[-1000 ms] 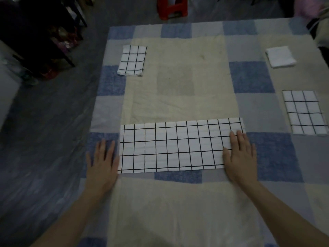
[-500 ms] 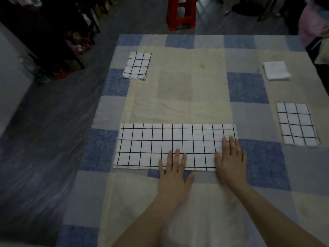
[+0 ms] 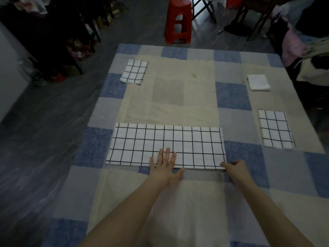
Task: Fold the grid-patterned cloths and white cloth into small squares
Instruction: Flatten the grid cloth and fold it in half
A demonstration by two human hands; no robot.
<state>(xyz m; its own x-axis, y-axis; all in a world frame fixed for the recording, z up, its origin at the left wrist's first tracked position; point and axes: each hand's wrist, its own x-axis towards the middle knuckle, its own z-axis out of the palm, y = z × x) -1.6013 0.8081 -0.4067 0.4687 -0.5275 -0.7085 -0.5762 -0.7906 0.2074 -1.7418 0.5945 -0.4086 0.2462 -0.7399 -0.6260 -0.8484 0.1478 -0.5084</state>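
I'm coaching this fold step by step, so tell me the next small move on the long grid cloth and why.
Probably lift the near right corner and carry it leftward over the strip. The right hand pinches that corner of the long grid cloth, while the left hand lies flat on its near edge around the middle, seemingly marking the fold line. The strip is not yet square like the folded grid cloth to the right.

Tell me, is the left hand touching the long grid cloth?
Touching: the head view shows the left hand lying flat, fingers overlapping the long grid cloth's near edge.

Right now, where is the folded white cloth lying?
In the head view the white cloth lies far right on the patchwork blanket, beyond the small folded grid cloth and apart from it.
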